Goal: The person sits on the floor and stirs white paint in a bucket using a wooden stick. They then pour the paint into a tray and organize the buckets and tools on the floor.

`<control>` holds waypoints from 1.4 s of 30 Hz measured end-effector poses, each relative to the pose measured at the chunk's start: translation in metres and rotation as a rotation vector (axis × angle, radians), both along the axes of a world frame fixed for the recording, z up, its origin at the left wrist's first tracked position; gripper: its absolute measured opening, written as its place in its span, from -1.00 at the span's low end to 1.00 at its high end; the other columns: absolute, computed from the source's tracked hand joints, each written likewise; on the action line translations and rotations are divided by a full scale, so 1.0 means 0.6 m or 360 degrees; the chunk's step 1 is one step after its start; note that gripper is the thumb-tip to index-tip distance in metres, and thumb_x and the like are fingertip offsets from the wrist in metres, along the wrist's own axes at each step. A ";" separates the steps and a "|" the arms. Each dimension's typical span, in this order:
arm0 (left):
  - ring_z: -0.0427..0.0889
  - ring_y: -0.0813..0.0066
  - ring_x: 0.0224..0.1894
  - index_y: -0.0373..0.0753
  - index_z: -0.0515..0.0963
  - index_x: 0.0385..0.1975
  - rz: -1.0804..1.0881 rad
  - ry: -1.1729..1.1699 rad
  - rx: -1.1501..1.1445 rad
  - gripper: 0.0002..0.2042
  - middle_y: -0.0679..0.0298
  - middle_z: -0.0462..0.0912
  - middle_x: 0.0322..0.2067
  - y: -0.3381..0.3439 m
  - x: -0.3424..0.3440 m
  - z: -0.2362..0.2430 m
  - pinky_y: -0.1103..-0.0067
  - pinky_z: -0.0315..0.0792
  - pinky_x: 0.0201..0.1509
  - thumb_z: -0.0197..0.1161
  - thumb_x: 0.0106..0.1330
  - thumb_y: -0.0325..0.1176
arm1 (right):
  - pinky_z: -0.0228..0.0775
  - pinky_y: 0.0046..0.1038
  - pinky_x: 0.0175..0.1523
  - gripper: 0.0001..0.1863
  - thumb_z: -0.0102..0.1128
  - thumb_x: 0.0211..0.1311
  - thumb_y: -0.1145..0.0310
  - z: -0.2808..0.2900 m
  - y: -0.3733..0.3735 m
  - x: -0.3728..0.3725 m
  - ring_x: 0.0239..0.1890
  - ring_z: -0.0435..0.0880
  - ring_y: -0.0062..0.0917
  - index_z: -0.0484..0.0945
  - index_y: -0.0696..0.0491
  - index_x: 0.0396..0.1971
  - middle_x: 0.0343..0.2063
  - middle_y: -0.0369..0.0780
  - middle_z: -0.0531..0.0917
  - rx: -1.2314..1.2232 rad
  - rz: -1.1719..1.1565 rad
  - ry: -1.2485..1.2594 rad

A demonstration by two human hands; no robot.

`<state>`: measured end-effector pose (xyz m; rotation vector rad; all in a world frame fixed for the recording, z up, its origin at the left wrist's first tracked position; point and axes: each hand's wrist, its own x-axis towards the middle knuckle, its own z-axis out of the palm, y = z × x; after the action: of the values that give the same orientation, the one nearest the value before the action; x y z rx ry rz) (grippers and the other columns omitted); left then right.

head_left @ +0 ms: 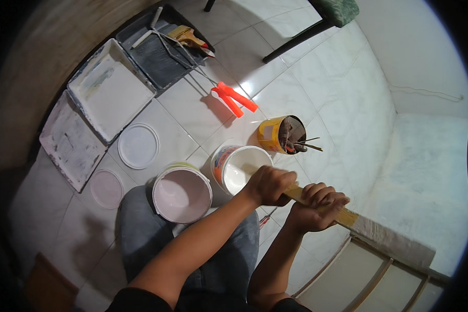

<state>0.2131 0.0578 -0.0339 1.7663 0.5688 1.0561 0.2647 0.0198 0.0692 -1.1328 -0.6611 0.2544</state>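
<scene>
My left hand (270, 187) grips a long wooden stick (347, 217) above the white paint bucket (224, 166) with white paint inside. My right hand (317, 208) is closed around the same stick, just to the right of my left. The stick slants from over the bucket, where my left hand hides part of it, down toward the lower right; whether its tip touches the paint I cannot tell. A second bucket (181, 196) of pale pinkish paint stands by my knees, left of the white one. A yellow can (270, 136) holding dirty tools and sticks stands behind.
On the tiled floor lie paint trays (109, 99), a dark tray (166, 67) with rollers and a brush, orange roller handles (234, 99) and two lids (139, 145). A black leg of furniture (296, 41) is at the top; a glazed frame (364, 275) is at the lower right, near the wall.
</scene>
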 end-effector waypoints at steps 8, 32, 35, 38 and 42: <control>0.60 -0.01 -0.54 -0.23 0.37 -0.59 -0.0029 -0.0180 -0.0333 -0.72 0.08 0.52 -0.68 -0.031 0.042 -0.006 0.30 0.44 -0.49 0.31 0.08 -0.23 | -0.03 -0.61 -0.65 -0.51 -0.05 0.51 0.19 0.020 0.025 0.000 -0.78 0.06 -0.68 0.10 -0.04 -0.67 -0.79 -0.34 0.17 -0.0344 -0.0165 -0.0165; 0.57 -0.01 -0.56 -0.23 0.34 -0.62 -0.0043 -0.0155 -0.0308 -0.77 0.09 0.48 -0.68 -0.020 0.014 -0.004 0.29 0.42 -0.47 0.24 0.07 -0.31 | -0.03 -0.61 -0.60 -0.58 -0.24 0.58 0.14 0.010 0.010 -0.013 -0.72 0.08 -0.69 0.13 -0.05 -0.57 -0.74 -0.37 0.15 -0.0254 0.0141 -0.0286; 0.60 0.00 -0.53 -0.23 0.34 -0.60 0.0002 0.0038 -0.0295 -0.79 0.11 0.49 -0.68 -0.020 -0.005 -0.003 0.28 0.44 -0.46 0.23 0.08 -0.32 | -0.05 -0.62 -0.62 -0.57 -0.21 0.57 0.14 0.016 0.018 -0.003 -0.72 0.09 -0.69 0.13 -0.04 -0.58 -0.74 -0.37 0.14 -0.0317 0.0088 0.0048; 0.60 0.02 -0.54 -0.22 0.35 -0.58 0.0083 -0.0023 -0.0001 -0.78 0.13 0.49 -0.68 0.022 -0.009 -0.007 0.27 0.45 -0.46 0.25 0.09 -0.30 | -0.03 -0.61 -0.63 -0.56 -0.18 0.56 0.14 0.002 0.029 -0.010 -0.74 0.10 -0.69 0.12 -0.04 -0.61 -0.75 -0.37 0.14 0.0033 0.0041 0.0059; 0.59 0.02 -0.55 -0.22 0.34 -0.61 0.0110 -0.0216 -0.0017 -0.76 0.14 0.50 -0.67 0.026 0.019 -0.016 0.27 0.43 -0.48 0.27 0.09 -0.30 | -0.02 -0.60 -0.65 -0.55 -0.17 0.55 0.12 0.000 0.034 -0.018 -0.76 0.10 -0.68 0.12 -0.04 -0.60 -0.77 -0.36 0.16 -0.0048 0.0019 -0.0132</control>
<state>0.2244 0.0735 -0.0432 1.6609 0.5531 1.2084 0.2542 0.0404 0.0695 -1.1732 -0.7398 0.2289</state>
